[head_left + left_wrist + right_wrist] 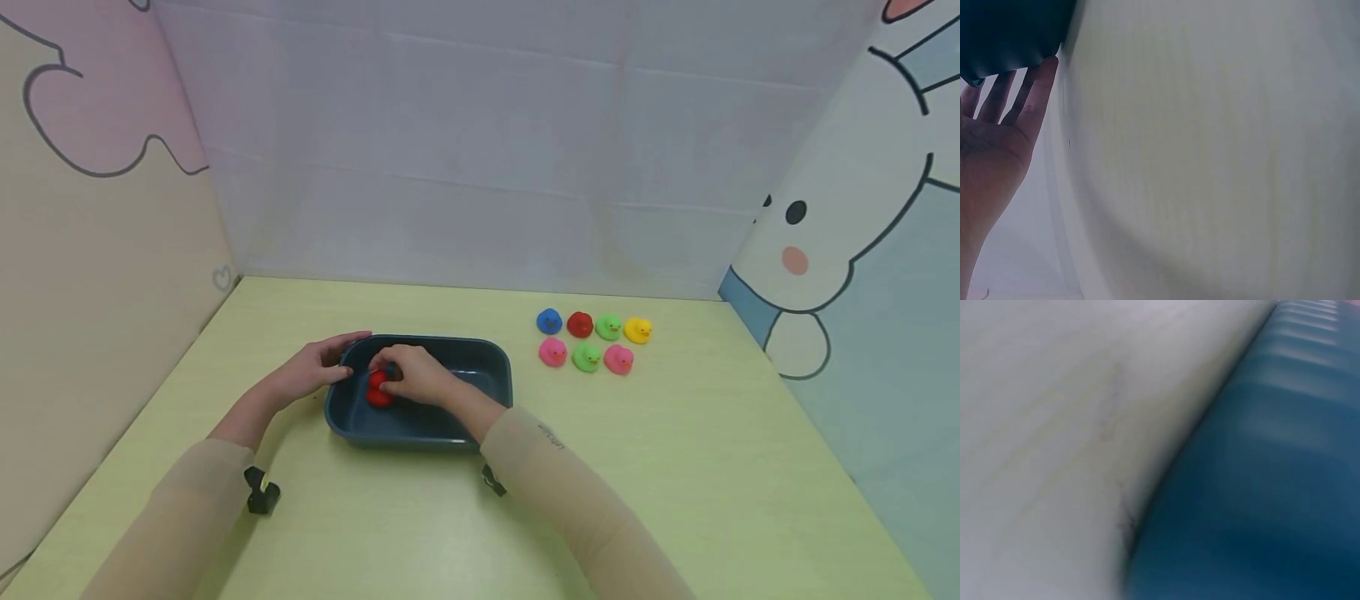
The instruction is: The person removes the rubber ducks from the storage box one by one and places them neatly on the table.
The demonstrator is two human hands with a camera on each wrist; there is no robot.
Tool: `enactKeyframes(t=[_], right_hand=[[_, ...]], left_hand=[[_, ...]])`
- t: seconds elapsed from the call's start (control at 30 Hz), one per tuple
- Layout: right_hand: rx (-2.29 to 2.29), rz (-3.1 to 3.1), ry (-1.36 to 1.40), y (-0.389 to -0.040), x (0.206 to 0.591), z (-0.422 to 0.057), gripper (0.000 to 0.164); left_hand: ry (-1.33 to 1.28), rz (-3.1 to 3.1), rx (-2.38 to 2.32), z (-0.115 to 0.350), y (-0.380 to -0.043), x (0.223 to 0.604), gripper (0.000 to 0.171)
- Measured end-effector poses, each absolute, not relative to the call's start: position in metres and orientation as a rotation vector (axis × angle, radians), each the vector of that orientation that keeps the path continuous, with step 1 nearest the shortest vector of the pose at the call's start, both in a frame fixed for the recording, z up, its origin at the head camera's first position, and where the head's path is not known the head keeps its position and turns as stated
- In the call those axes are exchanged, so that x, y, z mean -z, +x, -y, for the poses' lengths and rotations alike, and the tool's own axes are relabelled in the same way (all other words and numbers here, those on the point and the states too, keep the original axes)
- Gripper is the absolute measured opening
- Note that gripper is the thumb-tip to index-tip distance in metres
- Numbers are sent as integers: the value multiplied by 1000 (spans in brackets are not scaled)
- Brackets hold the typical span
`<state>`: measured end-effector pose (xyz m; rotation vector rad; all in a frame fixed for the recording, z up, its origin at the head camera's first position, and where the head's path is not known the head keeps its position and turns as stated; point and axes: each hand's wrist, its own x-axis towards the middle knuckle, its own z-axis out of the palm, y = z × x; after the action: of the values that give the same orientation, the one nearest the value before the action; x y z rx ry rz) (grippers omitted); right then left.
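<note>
A dark blue rectangular tray (420, 442) sits on the table, left of centre. At its left end my left hand (306, 373) grips the rim, thumb over the edge and fingers along the outside. In the left wrist view, the fingers (1038, 94) reach the tray's outer wall (1016, 37). My right hand (420, 377) is inside the tray's left half, its fingertips pinching a red rubber duck (378, 398) near the tray floor. Part of the duck is hidden by the fingers. Only the tray's side (1260, 487) and tabletop show in the right wrist view.
Several rubber ducks stand in two rows right of the tray: a blue duck (549, 322), a red duck (580, 325) and a yellow duck (638, 330), with green and pink ones among them. A pale curtain (480, 167) hangs behind the table (675, 467).
</note>
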<state>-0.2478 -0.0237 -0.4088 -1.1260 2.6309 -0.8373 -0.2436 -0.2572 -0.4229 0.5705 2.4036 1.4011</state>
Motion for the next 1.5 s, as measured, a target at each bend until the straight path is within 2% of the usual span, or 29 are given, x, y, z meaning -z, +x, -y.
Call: enactKeyframes(t=[0.67,1.1,1.5], right_hand=[[728,-2729,-1188,-246,397,4,32],[911,-2700,-1234,-242,371,-25,33],[901,-2785,-1210,-237,348,-52,32]], left_hand=[[580,-2407,-1396,256,-239,419,56],[584,-2400,-1406,256,-241,421,56],[575,-2400,-1415,257,-242,423,57]])
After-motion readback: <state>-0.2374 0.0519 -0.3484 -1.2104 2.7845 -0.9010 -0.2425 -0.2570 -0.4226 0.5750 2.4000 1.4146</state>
